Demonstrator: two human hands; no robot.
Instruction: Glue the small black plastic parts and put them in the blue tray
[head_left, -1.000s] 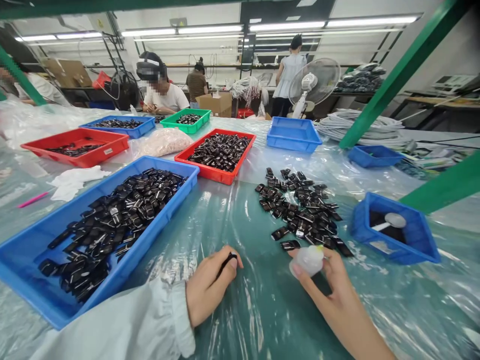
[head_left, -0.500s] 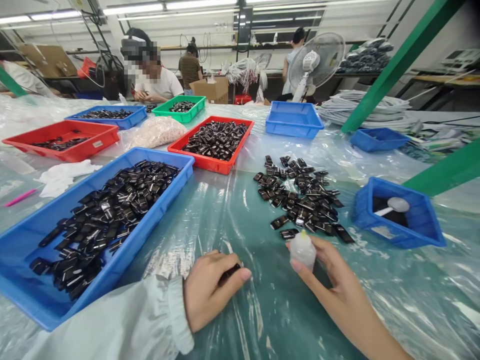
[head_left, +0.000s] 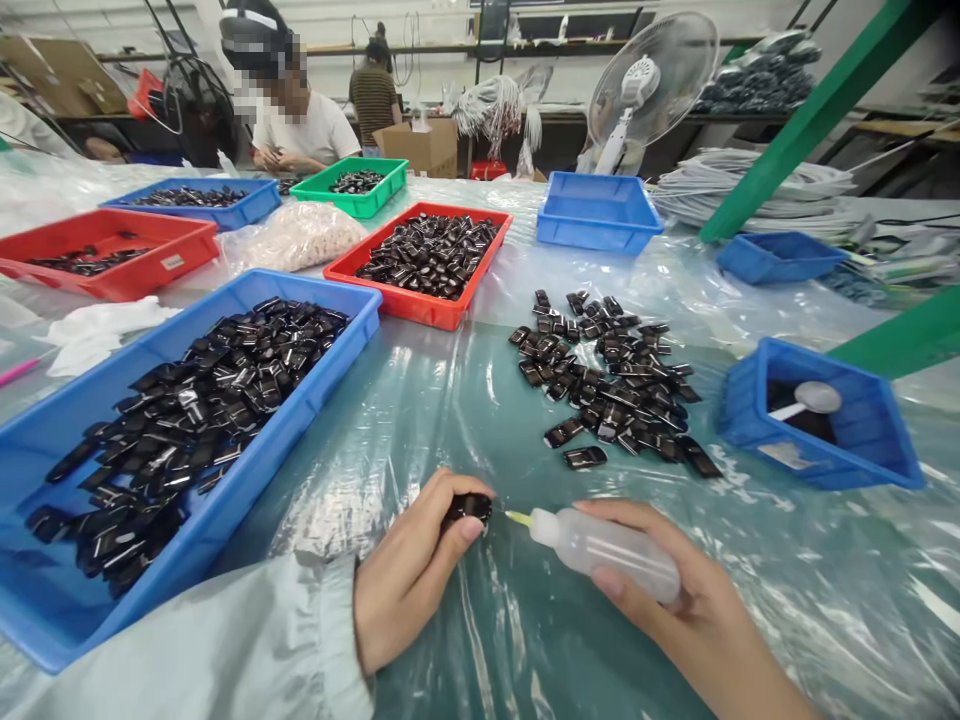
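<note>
Head view: the right hand (head_left: 697,610) now holds the translucent squeeze bottle (head_left: 611,550) tilted close to horizontal, with its yellow nozzle tip (head_left: 519,518) directed at the left hand (head_left: 409,570). Half a second earlier, the bottle stands roughly upright, nozzle up, and farther from that hand. The right thumb and fingers are closed around the bottle body.

The left thumb and fingers are closed on one glossy black part (head_left: 474,508). The part is located just above the plastic-covered tabletop (head_left: 457,430) or resting on it; the view does not settle which. Its near end now projects from the grip toward the nozzle, whereas it is mostly covered by the fingers in the preceding view.

The yellow tip is just beside the part. A fine needle appears to extend from it; whether this makes contact cannot be determined, and no liquid is discernible.

Assessment: bottle and part appear to be in position for dispensing, with alignment of the tip being the critical condition.

The loose pile of black parts (head_left: 615,395) remains beyond the bottle, and the filled blue tray (head_left: 365,330) remains to the left.
</note>
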